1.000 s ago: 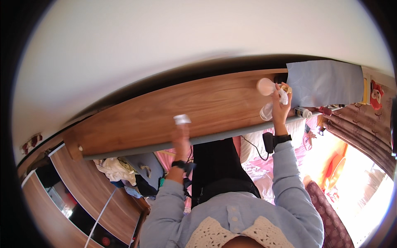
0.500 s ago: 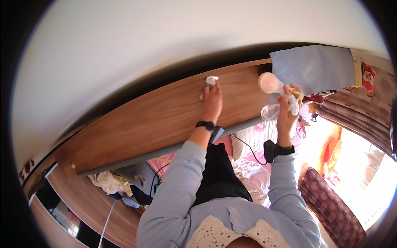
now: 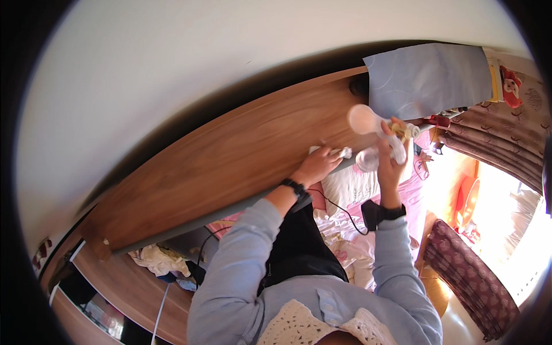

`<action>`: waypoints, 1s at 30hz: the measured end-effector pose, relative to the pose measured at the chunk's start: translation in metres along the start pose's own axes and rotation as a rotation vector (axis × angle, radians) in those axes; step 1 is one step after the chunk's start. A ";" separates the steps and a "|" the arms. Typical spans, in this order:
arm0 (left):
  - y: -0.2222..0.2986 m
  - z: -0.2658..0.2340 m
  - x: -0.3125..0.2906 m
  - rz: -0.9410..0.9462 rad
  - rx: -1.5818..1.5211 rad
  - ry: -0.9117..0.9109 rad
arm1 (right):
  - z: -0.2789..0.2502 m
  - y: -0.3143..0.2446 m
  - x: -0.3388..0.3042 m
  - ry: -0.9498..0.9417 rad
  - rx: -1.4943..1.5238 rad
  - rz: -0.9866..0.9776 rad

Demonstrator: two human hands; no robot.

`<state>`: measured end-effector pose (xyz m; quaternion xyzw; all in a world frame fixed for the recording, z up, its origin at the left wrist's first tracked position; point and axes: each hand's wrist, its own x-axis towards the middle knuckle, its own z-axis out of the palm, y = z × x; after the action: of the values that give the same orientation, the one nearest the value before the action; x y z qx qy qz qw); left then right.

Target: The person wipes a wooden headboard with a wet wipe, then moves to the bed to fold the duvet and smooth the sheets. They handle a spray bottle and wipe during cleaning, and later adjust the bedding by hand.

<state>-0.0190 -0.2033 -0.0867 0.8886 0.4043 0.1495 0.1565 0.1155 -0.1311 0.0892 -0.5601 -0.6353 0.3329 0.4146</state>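
Left hand (image 3: 318, 165) pressing white cloth (image 3: 339, 152) onto wooden board (image 3: 230, 155); right hand (image 3: 391, 158) raised, gripping pale bottle (image 3: 376, 129).

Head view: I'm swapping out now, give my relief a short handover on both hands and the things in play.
Left hand: pressed flat on a white cloth against the wooden panel, near its grey edge.
Right hand: raised beside it, gripping a white bottle with a round cap, plus a clear piece below.
Nearby: a blue sheet hangs over the panel's far end; bedding lies below.
Done: cannot tell how much of the panel is wiped.
Left: probably the panel's remaining length, if wiping is the aim.
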 end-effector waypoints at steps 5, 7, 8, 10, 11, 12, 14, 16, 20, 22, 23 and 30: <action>-0.009 -0.038 -0.145 -0.246 -0.203 0.016 | 0.049 0.024 0.030 0.027 0.296 0.135; -0.013 -0.057 -0.215 -0.301 -0.068 -0.029 | 0.062 0.031 0.040 0.020 0.194 0.078; -0.016 -0.066 -0.252 -0.341 -0.035 -0.037 | 0.067 0.034 0.044 0.018 0.167 0.064; -0.017 -0.086 -0.331 -0.490 -0.020 -0.050 | 0.074 0.039 0.050 0.025 0.132 0.058; -0.020 -0.097 -0.371 -0.564 0.034 -0.088 | 0.077 0.041 0.052 0.020 0.132 0.060; -0.019 -0.107 -0.410 -0.724 0.011 -0.084 | 0.080 0.043 0.054 0.020 0.138 0.060; -0.013 -0.118 -0.472 -1.068 0.121 -0.038 | 0.085 0.045 0.054 0.009 0.167 0.072; -0.016 -0.119 -0.507 -1.401 0.201 0.074 | 0.089 0.047 0.052 -0.004 0.183 0.069; -0.038 -0.104 -0.476 -1.641 -0.650 0.939 | 0.093 0.045 0.051 -0.039 0.193 0.081; -0.041 -0.100 -0.428 -1.256 -1.399 1.180 | 0.092 0.041 0.050 -0.071 0.214 0.109; -0.041 -0.096 -0.399 -1.145 -1.596 1.192 | 0.091 0.039 0.049 -0.092 0.212 0.094; -0.046 -0.093 -0.290 -0.909 -2.136 1.080 | 0.072 0.033 0.010 -0.077 0.190 0.146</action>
<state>-0.2688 -0.3814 -0.0611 -0.0682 0.3618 0.6719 0.6426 0.0650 -0.1135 0.0305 -0.5498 -0.5740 0.4421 0.4157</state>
